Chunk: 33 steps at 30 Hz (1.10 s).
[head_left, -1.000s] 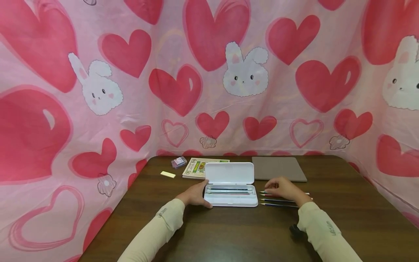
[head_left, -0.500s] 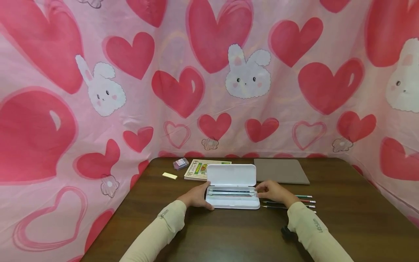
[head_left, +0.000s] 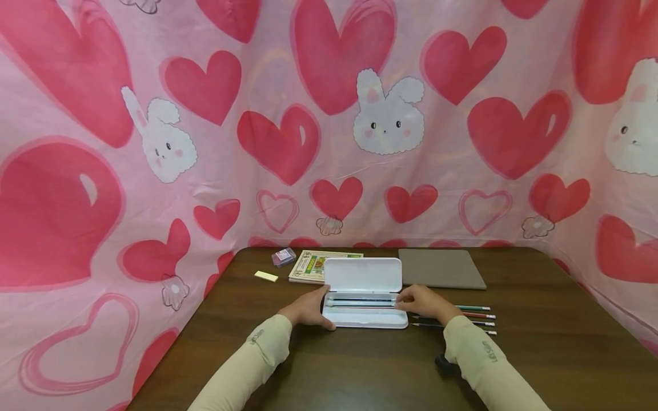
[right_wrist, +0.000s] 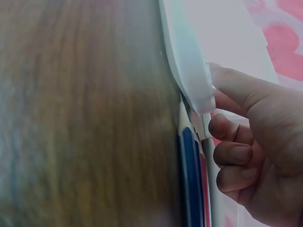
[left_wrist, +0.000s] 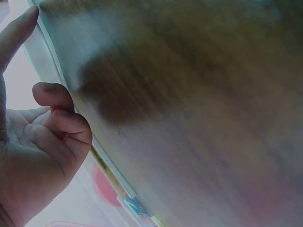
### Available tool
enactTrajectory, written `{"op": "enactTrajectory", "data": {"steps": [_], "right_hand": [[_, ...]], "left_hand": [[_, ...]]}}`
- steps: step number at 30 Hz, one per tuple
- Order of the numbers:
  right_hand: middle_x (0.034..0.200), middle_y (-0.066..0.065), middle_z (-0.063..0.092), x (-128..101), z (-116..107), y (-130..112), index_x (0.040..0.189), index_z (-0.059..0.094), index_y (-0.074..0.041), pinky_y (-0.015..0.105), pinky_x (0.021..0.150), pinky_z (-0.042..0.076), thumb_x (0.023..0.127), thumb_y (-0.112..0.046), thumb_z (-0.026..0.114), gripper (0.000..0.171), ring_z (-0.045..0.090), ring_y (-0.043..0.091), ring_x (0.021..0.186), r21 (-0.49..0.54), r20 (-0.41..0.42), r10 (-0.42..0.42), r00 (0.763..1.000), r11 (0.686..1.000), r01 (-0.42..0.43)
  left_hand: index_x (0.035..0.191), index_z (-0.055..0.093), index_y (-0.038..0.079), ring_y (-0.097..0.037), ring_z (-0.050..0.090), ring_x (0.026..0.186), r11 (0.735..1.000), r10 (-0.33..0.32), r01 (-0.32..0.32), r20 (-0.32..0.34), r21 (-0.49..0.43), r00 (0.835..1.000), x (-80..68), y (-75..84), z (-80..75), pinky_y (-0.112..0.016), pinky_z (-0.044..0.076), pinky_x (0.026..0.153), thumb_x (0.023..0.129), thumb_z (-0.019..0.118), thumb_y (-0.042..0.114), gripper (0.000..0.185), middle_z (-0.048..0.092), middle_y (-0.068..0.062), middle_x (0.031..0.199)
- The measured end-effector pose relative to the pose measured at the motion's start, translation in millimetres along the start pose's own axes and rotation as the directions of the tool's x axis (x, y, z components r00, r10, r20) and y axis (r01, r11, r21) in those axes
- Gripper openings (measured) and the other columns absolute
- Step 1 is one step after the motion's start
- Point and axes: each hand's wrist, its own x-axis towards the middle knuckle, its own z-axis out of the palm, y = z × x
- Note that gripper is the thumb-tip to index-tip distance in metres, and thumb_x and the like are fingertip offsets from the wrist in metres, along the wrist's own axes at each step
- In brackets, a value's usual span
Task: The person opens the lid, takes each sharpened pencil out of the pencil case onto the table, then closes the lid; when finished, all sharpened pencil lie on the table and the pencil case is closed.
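From the head view, a pencil is being laid into the open case (head_left: 366,311) at mid-counter (head_left: 534,342): the left hand (head_left: 308,308) is held against the case's left end, fingers loosely curled, while the right hand (head_left: 424,301), moved in from the loose pencils (head_left: 475,319) since a second ago, is set at its right end. In the left wrist view the fingers (left_wrist: 64,120) are curled beside the case edge, gripping nothing. In the right wrist view the fingertips (right_wrist: 227,127) appear pinched on a pencil end, though blurred; release is called for next.

Head view high, facing forward-down over table (head_left: 360,365), wrist views close, sharing pencil case (head_left: 365,319)
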Motion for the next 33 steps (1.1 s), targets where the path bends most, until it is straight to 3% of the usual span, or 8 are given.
{"op": "enactTrajectory", "data": {"steps": [17,24,33], "right_hand": [[0.068,-0.004,0.056,7,0,-5,0.077,0.066,-0.005,0.020,0.054,0.037,0.083,-0.013,0.067,0.010,0.042,0.005,0.061,-0.004,0.031,-0.008,0.999,1.000,0.008],[0.065,-0.005,0.049,9,-1,-11,0.073,0.059,-0.007,0.022,0.055,0.036,0.081,-0.012,0.070,0.014,0.042,0.008,0.061,-0.053,0.035,0.060,0.998,0.997,-0.059],[0.066,-0.006,0.049,8,1,-8,0.076,0.059,-0.008,0.021,0.054,0.035,0.085,-0.012,0.064,0.012,0.041,0.006,0.060,-0.053,0.002,-0.022,1.000,0.998,0.022]], "left_hand": [[0.143,0.026,0.002,-0.028,0.040,0.130,1.000,-0.020,0.020,0.009,-0.015,1.000,1.3,2.0,2.0,-0.043,0.032,0.108,0.062,0.082,0.042,0.106,0.038,-0.016,0.144],[0.143,0.027,0.002,-0.028,0.040,0.130,1.000,-0.021,0.021,0.006,-0.013,1.000,2.5,1.9,3.3,-0.043,0.032,0.108,0.062,0.083,0.042,0.106,0.038,-0.015,0.144],[0.144,0.026,0.002,-0.028,0.039,0.130,1.000,-0.020,0.020,0.008,-0.023,1.000,1.6,-3.2,2.5,-0.044,0.031,0.108,0.062,0.082,0.042,0.107,0.038,-0.015,0.144]]}}
